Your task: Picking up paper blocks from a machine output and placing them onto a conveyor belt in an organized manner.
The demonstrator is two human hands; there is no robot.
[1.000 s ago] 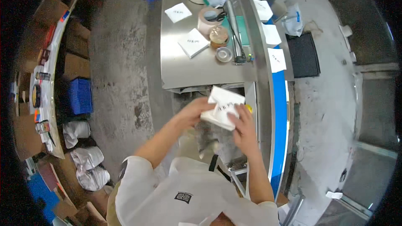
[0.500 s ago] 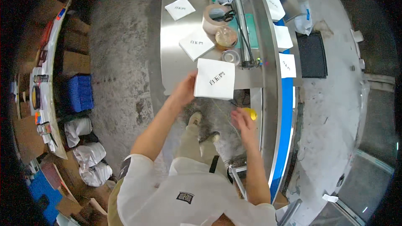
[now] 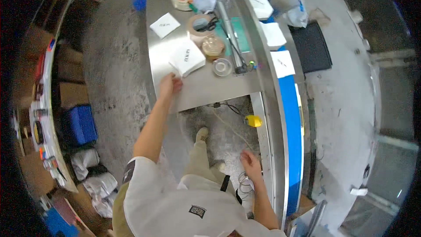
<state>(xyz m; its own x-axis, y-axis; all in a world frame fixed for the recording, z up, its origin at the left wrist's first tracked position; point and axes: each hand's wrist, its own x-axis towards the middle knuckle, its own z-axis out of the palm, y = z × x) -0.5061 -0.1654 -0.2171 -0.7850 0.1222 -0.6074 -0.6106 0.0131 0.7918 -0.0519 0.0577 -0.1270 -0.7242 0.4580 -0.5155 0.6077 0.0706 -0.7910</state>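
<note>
A white square box [image 3: 187, 57] with dark print on its lid lies near the left edge of the steel worktable [image 3: 197, 91]. It seems to rest on another white piece, whose corner shows at its left. Just below the box, my left hand [image 3: 170, 84] is over the table's edge, empty, fingers loosely bent and apart from the box. My right hand [image 3: 251, 165] hangs empty beside the table's frame, its fingers loosely curled and slightly blurred. Farther back lies a second printed white box [image 3: 165, 26].
On the table stand tape rolls [image 3: 199, 26], a clear cup [image 3: 222, 67], a green mat [image 3: 238, 35] and a metal bar [image 3: 230, 30]. White boxes [image 3: 282, 63] line the blue-edged ledge at right. A yellow object [image 3: 253, 120] with a cable sits below. Shelves [image 3: 52, 118] run along the left.
The white box has left my left hand and now lies on the table, where another one lay. My left hand has drawn away leftward; my right hand is lower. The view has shifted.
</note>
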